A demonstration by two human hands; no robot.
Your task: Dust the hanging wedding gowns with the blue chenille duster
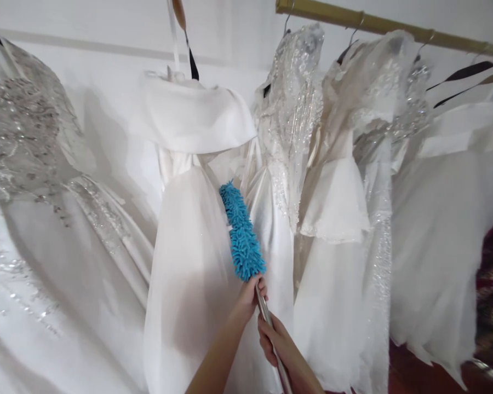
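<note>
Where both hands grip, duster (242, 235) pole (271, 339) partly hidden, cut off below

Six white dresses (197, 230) are counted, along with one blue duster (241, 235), one rail (386, 24) and two hands (250, 295).

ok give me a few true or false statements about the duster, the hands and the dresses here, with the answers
1. The duster head is blue. True.
2. Only one hand holds the duster's metal handle. False: the left hand grips it just under the head and the right hand grips lower down.
3. The duster head lies against the white dresses. True.
4. The dresses are folded on a table. False: they hang, several from a gold rail.
5. The dress at far left is plain. False: it carries silver beading.
</note>
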